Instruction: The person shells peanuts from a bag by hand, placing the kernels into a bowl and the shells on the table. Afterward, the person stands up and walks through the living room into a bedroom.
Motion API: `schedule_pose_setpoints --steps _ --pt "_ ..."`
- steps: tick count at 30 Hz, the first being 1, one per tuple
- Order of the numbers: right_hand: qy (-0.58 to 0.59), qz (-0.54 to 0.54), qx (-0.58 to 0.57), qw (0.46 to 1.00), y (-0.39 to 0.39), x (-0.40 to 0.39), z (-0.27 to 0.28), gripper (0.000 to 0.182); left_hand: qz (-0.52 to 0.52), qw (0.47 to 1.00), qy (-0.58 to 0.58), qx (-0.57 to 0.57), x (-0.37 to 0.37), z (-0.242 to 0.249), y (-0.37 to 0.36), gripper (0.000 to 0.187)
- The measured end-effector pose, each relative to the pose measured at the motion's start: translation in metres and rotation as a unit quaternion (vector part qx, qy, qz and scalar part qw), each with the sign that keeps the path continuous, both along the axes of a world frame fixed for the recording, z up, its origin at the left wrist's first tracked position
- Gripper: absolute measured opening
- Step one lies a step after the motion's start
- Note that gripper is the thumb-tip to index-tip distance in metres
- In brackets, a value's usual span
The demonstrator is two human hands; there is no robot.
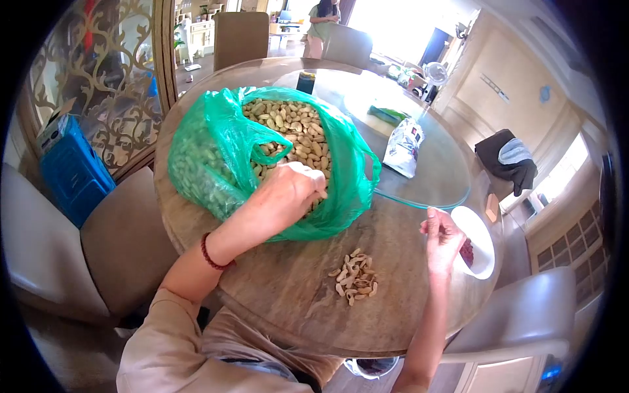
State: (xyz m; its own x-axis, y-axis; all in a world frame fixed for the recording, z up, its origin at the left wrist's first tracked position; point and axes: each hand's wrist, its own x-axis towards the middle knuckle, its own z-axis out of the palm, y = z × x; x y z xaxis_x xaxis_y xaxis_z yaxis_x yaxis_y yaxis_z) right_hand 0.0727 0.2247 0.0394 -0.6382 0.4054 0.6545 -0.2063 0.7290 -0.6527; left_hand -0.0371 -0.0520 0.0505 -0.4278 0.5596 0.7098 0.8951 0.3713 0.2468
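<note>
A large green plastic bag full of unshelled peanuts lies open on the round wooden table. Over the bag's opening is my left hand, its fingers curled closed; what they hold, if anything, is hidden. My right hand is at the right, fingers pinched together beside a white bowl with small reddish kernels inside. Whatever is between those fingertips is too small to make out. Between my arms, a small pile of empty peanut shells rests on the table.
A glass turntable bears a white packet, a green packet and a dark jar. Chairs stand around the table. A blue box is at the left. A person stands in the background.
</note>
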Motion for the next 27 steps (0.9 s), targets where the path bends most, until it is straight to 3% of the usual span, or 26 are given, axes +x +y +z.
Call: schedule_pose_setpoints --steps 4,6,8,10,12,17,19,20,22,27 --pt "0.036 0.066 0.04 0.996 -0.01 -0.006 -0.011 0.009 -0.085 0.996 -0.02 0.023 0.019 -0.004 0.015 0.007" --pt "-0.018 0.167 -0.057 0.984 -0.024 -0.002 -0.012 0.009 -0.119 0.99 -0.067 0.039 0.031 -0.004 0.02 0.01" --pt "-0.08 0.254 -0.133 0.955 -0.049 0.004 -0.003 0.013 -0.195 0.96 -0.186 0.078 0.04 -0.006 0.024 0.011" --pt "-0.149 0.312 -0.129 0.929 -0.061 0.009 -0.001 0.013 -0.224 0.95 -0.197 0.088 0.038 -0.011 0.028 0.011" --pt "-0.214 0.306 -0.175 0.911 -0.07 0.014 0.0 0.015 -0.242 0.943 -0.214 0.078 0.037 -0.011 0.028 0.011" --pt "-0.204 0.318 -0.192 0.906 -0.066 0.013 -0.004 0.018 -0.239 0.924 -0.286 0.087 0.04 -0.014 0.032 0.013" --pt "-0.153 0.345 -0.245 0.893 -0.067 0.012 -0.006 0.021 -0.248 0.868 -0.404 0.15 0.04 -0.02 0.035 0.017" --pt "-0.154 0.345 -0.245 0.893 -0.068 0.011 -0.007 0.021 -0.248 0.867 -0.405 0.15 0.04 -0.022 0.036 0.017" --pt "-0.125 0.349 -0.26 0.892 -0.069 0.01 -0.011 0.022 -0.3 0.795 -0.485 0.206 0.04 -0.026 0.038 0.021" --pt "-0.115 0.309 -0.201 0.923 -0.073 0.013 -0.011 0.02 -0.303 0.782 -0.51 0.194 0.038 -0.036 0.042 0.019"
